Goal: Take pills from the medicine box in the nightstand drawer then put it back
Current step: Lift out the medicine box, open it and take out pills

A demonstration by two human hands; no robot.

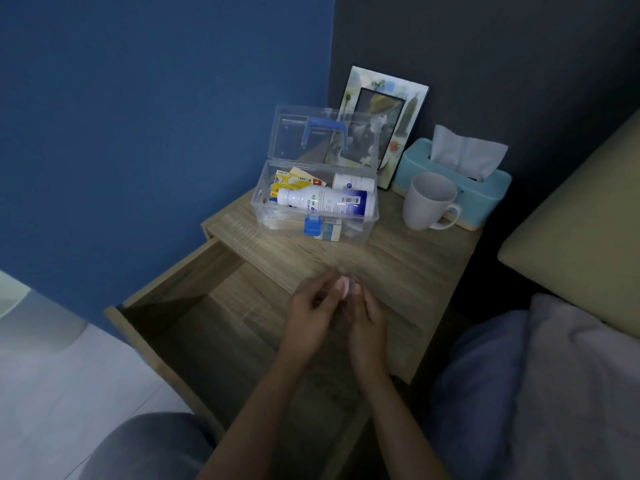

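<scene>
The clear plastic medicine box (313,206) sits on the wooden surface (398,265) of the nightstand, toward twelve o'clock from the hands, with its transparent lid (322,136) tipped up and back and a blue handle (323,131) showing through it. Inside the box a white bottle (325,201) with a blue-and-white label lies on its side, with a second white bottle (353,183) behind it at about one o'clock and yellow-and-red packets (294,181) at about ten o'clock; a blue latch (311,226) hangs on the front wall. Below the surface the drawer (194,317) stands pulled out, its wooden bottom bare where it shows. The left hand (308,317) and right hand (367,323) meet over the front edge of the surface, fingers curled inward and pinching together a small pale object (346,287); it is blurred, so what it is cannot be told. At two o'clock from the box a white mug (429,200) stands upright, touching or just in front of a light blue tissue box (453,181) with a tissue sticking up. A picture frame (384,123) leans against the dark wall behind the box. The edge of a bed (581,244) lies at three o'clock.
</scene>
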